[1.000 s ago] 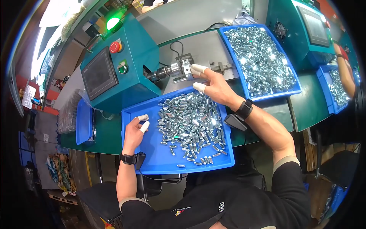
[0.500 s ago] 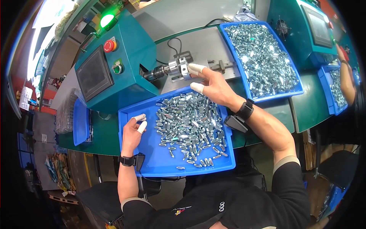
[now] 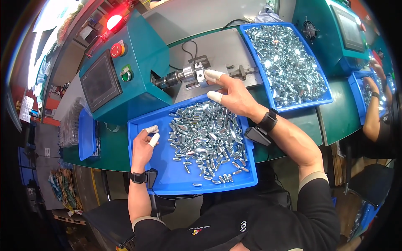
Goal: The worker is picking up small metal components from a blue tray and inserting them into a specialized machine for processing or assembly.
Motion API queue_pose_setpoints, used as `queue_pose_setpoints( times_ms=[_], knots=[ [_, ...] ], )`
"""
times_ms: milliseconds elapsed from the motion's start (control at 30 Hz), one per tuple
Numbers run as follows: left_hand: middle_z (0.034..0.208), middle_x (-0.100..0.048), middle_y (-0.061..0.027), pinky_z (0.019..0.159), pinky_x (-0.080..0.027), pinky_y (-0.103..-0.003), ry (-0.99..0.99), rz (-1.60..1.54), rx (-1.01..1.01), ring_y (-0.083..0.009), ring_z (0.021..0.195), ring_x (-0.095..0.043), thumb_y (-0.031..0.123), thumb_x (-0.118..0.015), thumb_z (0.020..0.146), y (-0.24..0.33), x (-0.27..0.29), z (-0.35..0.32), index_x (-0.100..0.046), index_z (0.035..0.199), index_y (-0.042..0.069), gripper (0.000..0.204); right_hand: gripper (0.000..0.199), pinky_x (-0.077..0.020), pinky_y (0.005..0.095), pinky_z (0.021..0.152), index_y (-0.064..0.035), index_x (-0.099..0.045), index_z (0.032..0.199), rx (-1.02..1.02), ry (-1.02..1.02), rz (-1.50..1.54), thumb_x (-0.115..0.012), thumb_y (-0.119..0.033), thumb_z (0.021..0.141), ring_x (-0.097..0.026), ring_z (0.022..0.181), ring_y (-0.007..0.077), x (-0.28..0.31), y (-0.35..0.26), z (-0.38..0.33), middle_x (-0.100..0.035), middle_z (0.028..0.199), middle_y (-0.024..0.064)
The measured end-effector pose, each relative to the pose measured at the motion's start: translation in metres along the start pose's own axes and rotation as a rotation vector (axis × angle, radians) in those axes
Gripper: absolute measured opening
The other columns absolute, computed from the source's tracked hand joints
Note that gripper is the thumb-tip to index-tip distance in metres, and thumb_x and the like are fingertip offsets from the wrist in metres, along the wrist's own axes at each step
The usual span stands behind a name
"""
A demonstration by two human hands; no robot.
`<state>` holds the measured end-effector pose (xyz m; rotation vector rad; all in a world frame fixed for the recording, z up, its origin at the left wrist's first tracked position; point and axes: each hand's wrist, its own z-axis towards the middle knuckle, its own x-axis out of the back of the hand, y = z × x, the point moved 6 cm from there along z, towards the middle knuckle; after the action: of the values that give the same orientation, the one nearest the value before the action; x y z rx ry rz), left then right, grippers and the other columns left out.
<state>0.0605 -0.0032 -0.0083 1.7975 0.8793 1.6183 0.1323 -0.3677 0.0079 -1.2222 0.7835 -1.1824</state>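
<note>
My right hand [image 3: 236, 95] reaches over the tray's far edge with white finger covers on. Its forefinger tips touch or nearly touch the metal clamping block [image 3: 200, 75] in front of the machine's spindle [image 3: 169, 79]. The thumb stands well apart, and no part shows between it and the fingers. Over the left side of the near blue tray [image 3: 161, 178], my left hand [image 3: 143, 146] hovers half-curled, thumb and covered fingertips slightly apart, with nothing visible in it. Several shiny hexagonal metal sleeves [image 3: 205, 138] fill that tray's middle and right.
The teal machine [image 3: 142, 54] carries a screen [image 3: 100, 85], a red stop button [image 3: 117, 50] and a lit red lamp [image 3: 114, 22]. A second blue tray [image 3: 272, 104], heaped with sleeves, lies to the right. A co-worker's arm [image 3: 371, 113] shows at far right.
The lamp on the machine has turned from green to red. Both my hands hold nearly the same places. At far right, the co-worker's arm has moved and another hand shows over the blue tray.
</note>
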Motion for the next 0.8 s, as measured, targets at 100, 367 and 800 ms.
queue_pose_setpoints(
  times_ms=[100, 367, 800],
  knots=[
    [0.122, -0.077, -0.0085, 0.075, -0.056, -0.026, 0.058, 0.039, -0.121, -0.0099, 0.083, -0.069, 0.006, -0.072, 0.1, 0.017, 0.005, -0.001, -0.07, 0.135, 0.001, 0.035, 0.07, -0.0511, 0.0375, 0.109, -0.0023, -0.045, 0.161, -0.006, -0.005, -0.017, -0.072, -0.014, 0.098, -0.057, 0.143, 0.0256, -0.003, 0.003, 0.003, -0.058, 0.157, 0.0166],
    [0.143, -0.067, -0.0125, 0.073, -0.061, -0.031, 0.419, 0.391, -0.733, -0.0184, 0.084, -0.072, 0.009, -0.08, 0.093, 0.161, 0.034, 0.008, -0.069, 0.138, 0.005, 0.046, 0.069, -0.0508, 0.0355, 0.107, -0.0022, -0.048, 0.16, -0.008, 0.04, -0.004, -0.073, -0.014, 0.097, -0.059, 0.142, 0.0242, 0.0, 0.005, -0.004, -0.061, 0.154, 0.0151],
    [0.153, -0.061, -0.0129, 0.068, -0.059, -0.033, 0.463, 0.839, -0.679, -0.0178, 0.063, -0.064, 0.02, -0.086, 0.088, 0.172, 0.031, 0.027, -0.066, 0.143, 0.008, 0.06, 0.069, -0.0522, 0.0345, 0.105, -0.0032, -0.049, 0.16, 0.002, 0.049, 0.011, -0.073, -0.013, 0.096, -0.062, 0.137, 0.0231, 0.0, 0.006, 0.0, -0.064, 0.151, 0.0142]
  ],
)
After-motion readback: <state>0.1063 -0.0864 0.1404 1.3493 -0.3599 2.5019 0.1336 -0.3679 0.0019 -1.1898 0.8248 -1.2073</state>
